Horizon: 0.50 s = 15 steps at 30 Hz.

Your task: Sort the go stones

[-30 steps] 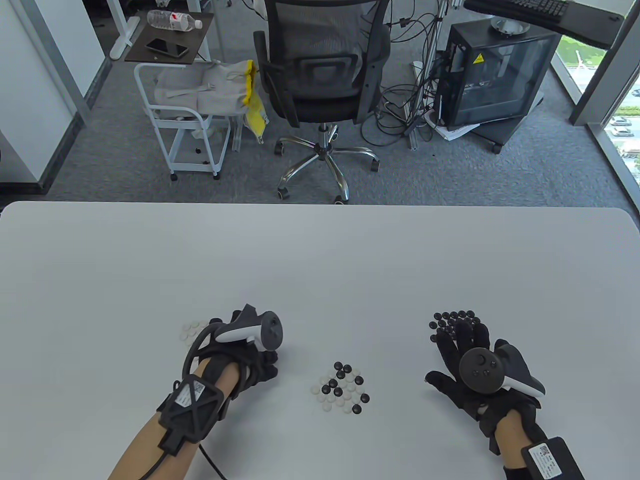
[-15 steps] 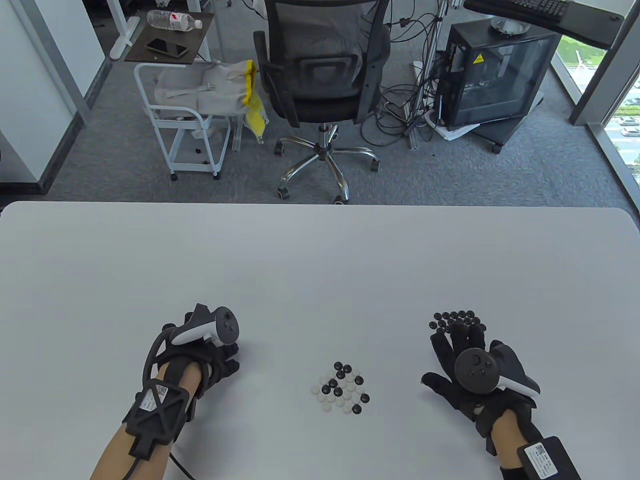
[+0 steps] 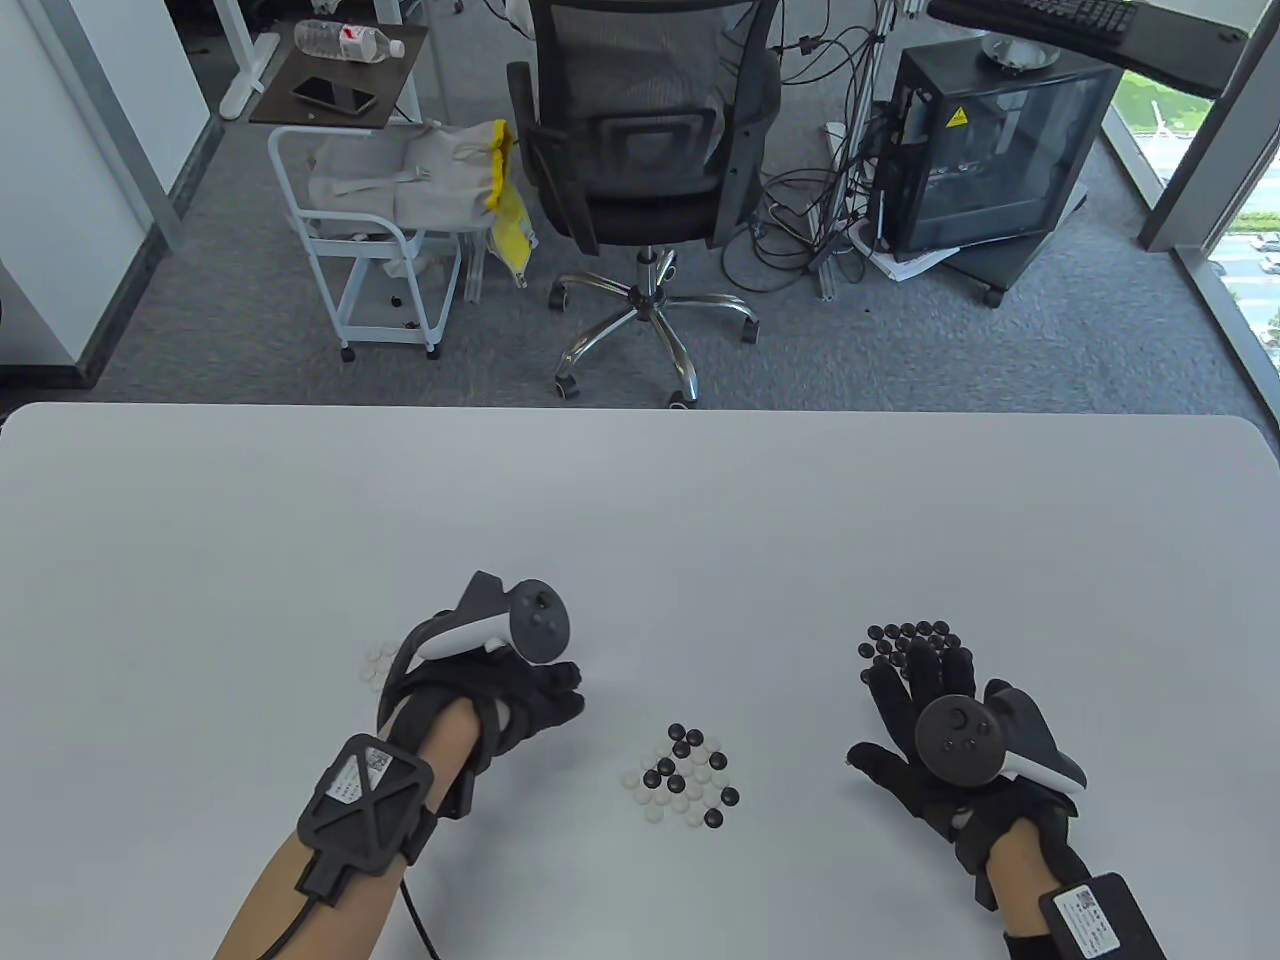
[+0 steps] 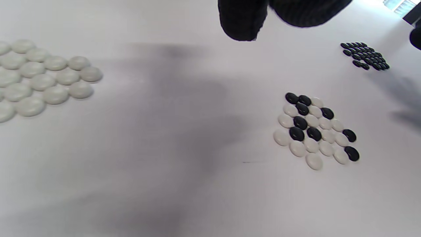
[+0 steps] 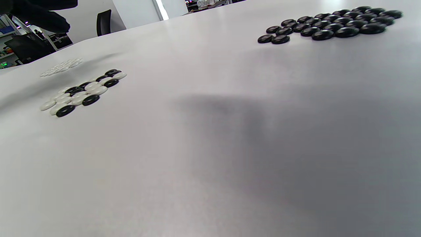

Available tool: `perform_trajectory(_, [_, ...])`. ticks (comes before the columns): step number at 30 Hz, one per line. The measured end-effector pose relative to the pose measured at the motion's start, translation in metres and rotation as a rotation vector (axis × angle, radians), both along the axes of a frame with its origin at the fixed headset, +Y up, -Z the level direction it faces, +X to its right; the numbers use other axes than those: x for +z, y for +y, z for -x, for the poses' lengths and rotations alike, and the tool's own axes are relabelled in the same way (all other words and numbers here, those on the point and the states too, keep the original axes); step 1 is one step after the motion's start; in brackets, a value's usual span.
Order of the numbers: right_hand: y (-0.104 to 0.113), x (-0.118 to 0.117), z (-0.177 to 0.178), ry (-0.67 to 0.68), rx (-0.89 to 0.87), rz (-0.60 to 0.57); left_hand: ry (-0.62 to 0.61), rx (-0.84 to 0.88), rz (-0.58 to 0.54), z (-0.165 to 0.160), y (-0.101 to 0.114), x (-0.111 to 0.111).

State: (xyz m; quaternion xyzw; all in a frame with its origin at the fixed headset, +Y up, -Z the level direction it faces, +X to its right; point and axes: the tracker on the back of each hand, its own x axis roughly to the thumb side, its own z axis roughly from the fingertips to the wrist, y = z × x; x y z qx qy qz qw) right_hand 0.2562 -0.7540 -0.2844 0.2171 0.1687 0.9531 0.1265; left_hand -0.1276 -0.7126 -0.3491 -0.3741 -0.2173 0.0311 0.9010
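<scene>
A mixed pile of black and white Go stones point(image 3: 680, 775) lies near the table's front middle; it also shows in the left wrist view point(image 4: 315, 131) and the right wrist view point(image 5: 82, 92). A sorted group of white stones point(image 3: 378, 665) lies at the left point(image 4: 42, 82), partly hidden behind my left wrist. A sorted group of black stones point(image 3: 905, 640) lies at the right point(image 5: 329, 24). My left hand point(image 3: 565, 690) hovers between the white group and the mixed pile, fingers point(image 4: 243, 23) loosely curled, no stone visible in them. My right hand point(image 3: 893, 700) lies flat and spread, fingertips at the black group's near edge.
The white table point(image 3: 640, 520) stretches bare behind the stones. Beyond its far edge stand an office chair point(image 3: 645, 150), a white cart point(image 3: 370, 240) and a computer case point(image 3: 990, 150). A cable trails from my left forearm.
My left hand swung left over the white group, then came back right toward the mixed pile, uncovering part of the white group. My right hand stayed almost still.
</scene>
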Motion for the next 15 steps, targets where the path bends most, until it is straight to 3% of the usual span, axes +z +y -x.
perform_trajectory(8, [0.0, 0.0, 0.001, 0.006, -0.003, -0.004, -0.2, -0.036, 0.061, -0.086, -0.032, 0.013])
perform_trajectory(15, [0.001, 0.001, 0.002, 0.011, -0.007, -0.012, -0.26, -0.117, 0.059, -0.116, -0.057, 0.016])
